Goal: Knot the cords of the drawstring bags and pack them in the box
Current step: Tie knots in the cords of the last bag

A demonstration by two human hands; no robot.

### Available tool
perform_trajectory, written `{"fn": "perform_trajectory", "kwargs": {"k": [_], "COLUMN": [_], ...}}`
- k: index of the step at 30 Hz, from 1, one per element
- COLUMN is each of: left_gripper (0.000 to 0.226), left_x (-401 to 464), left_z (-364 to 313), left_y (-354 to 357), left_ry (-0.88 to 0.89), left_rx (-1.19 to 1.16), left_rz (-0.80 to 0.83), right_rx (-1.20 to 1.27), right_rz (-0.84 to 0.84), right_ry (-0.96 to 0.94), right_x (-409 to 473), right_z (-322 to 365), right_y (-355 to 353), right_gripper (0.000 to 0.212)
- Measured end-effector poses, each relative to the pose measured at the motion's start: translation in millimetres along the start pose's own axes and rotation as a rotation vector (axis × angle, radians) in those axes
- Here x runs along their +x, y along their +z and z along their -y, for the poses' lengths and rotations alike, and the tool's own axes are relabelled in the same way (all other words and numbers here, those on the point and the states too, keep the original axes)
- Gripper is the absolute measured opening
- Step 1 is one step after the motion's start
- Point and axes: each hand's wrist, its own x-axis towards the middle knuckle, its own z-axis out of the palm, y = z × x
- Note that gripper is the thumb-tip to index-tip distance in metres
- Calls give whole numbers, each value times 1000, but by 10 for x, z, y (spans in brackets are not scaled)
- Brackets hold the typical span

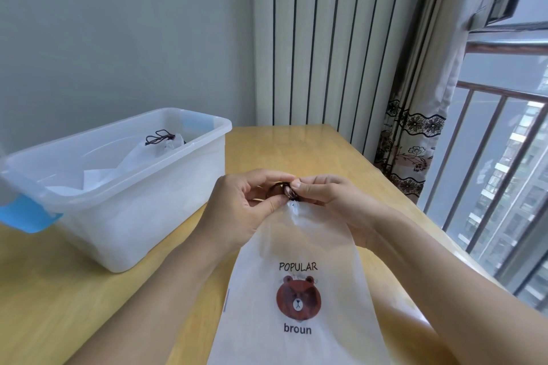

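A white translucent drawstring bag (299,249) with a brown bear print lies on the wooden table in front of me, its gathered neck pointing away. Its dark brown cord (287,189) is bunched at the neck. My left hand (246,204) and my right hand (329,195) both pinch that cord between thumb and fingers, fingertips nearly touching. A clear plastic box (166,187) with blue latches stands at the left. Inside it lies another white bag (148,152) with a dark knotted cord (160,137).
The wooden table (74,290) reaches from the wall to the window side. Its right edge runs along a patterned curtain (412,157) and a railed window (504,172). A striped curtain (326,38) hangs behind the table's far end.
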Motion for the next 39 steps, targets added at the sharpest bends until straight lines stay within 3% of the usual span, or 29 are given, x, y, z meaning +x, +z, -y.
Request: {"fn": "perform_trajectory", "kwargs": {"k": [6, 12, 17, 21, 27, 32, 36, 39], "left_gripper": [34, 20, 9, 4, 5, 31, 26, 16], "left_x": [-7, -18, 24, 41, 38, 31, 54, 61], "left_z": [38, 54, 76, 140, 213, 195, 219, 176], "left_y": [-22, -31, -108, -61, -13, -68, -119, -105], "left_ry": [297, 418, 489, 459, 267, 441, 538, 494], "left_rx": [253, 331, 447, 562, 362, 415, 468, 455], "left_rz": [-112, -125, -39, -92, -97, 11, 65, 98], "right_rx": [110, 132, 149, 188, 235, 202, 206, 166], "right_rz": [-11, -47, -62, -57, -40, -53, -102, -111], "right_ry": [42, 75, 113, 138, 143, 135, 180, 198], "right_x": [15, 24, 51, 61, 35, 15, 30, 41], "right_z": [9, -9, -35, -15, 25, 50, 40, 22], "right_y": [23, 42, 33, 27, 58, 30, -7, -34], "right_gripper": [17, 14, 13, 11, 17, 24, 21, 26]}}
